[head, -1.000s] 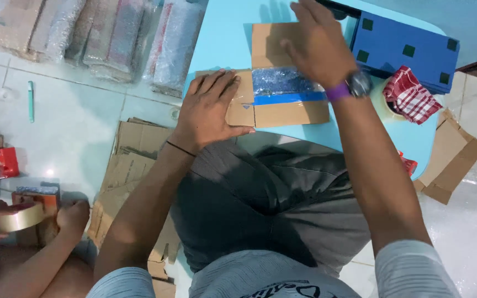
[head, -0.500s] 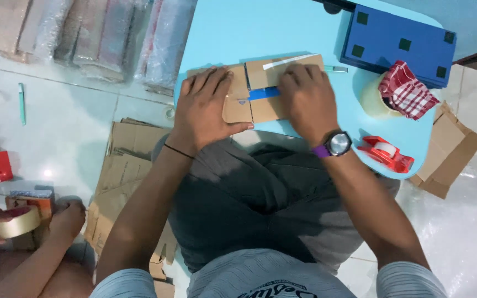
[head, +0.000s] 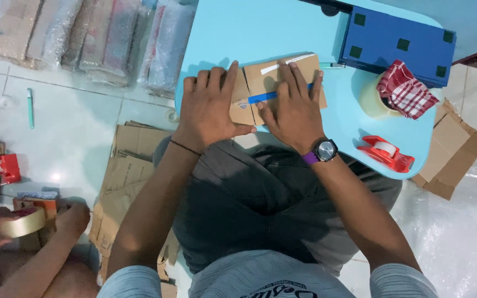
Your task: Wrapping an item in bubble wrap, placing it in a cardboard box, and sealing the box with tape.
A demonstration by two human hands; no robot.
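Observation:
A small brown cardboard box [head: 263,77] with a blue strip across it lies on the light blue table [head: 271,27]. My left hand [head: 211,105] presses flat on its left flaps. Flat on the right flaps, fingers spread, lies my right hand [head: 293,107], with a watch on that wrist. Both hands hold the flaps down; neither grasps anything.
A red tape dispenser [head: 387,152], a roll of clear tape [head: 372,100] under a red checked cloth [head: 407,91], and a dark blue box [head: 396,41] sit on the table's right. Flat cardboard [head: 133,160] lies on the floor. Another person's hands hold a tape roll [head: 20,223] at bottom left.
My right hand came down from the far flap and now lies flat on the box. The flaps have folded shut over the bubble-wrapped item inside.

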